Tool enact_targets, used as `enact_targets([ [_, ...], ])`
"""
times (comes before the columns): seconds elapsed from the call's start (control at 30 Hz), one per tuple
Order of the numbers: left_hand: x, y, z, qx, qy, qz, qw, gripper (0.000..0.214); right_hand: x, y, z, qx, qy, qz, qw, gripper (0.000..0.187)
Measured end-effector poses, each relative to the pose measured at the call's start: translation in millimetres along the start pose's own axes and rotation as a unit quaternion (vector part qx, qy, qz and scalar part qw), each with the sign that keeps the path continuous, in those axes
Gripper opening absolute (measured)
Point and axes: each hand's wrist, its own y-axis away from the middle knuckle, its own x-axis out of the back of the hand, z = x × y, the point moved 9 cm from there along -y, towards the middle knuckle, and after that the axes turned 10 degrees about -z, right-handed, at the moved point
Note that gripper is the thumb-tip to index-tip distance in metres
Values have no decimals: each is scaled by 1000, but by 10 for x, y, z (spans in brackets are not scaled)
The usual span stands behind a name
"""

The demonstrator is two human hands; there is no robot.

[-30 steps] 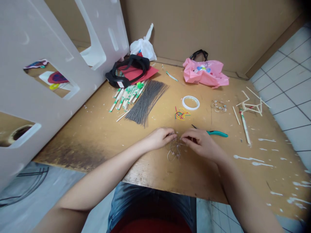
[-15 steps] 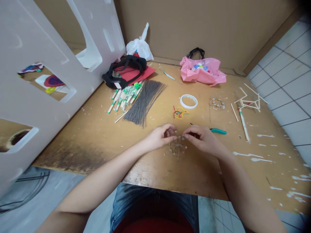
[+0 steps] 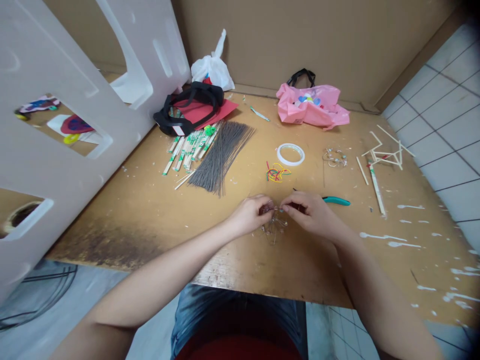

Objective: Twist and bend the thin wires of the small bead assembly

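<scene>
Where the two hands meet near the table's near edge, the left hand (image 3: 249, 216) and right hand (image 3: 312, 214) pinch a small tangle of thin silvery wire (image 3: 273, 226), its shape too fine to make out; the right hand hides the jaws of the teal-handled pliers (image 3: 336, 201) just behind it.

A worn wooden table (image 3: 150, 210), flecked with white paint and darkened along its near edge, is enclosed at the back by a brown cardboard wall (image 3: 300, 40). A white cut-out panel (image 3: 56, 150) is seen leaning at the left. Pale floor tiles (image 3: 442, 115) with dark grout are visible to the right under even, soft light.
</scene>
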Motion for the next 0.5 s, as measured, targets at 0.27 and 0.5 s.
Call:
enact_targets([
  [0.27,-37,4,-17,20,2,-10,1000,16,15,-9,-4,5,-12,12,1000,15],
  [0.5,-19,0,-39,11,12,-5,1000,13,1,1,-14,16,24,17,999,14],
])
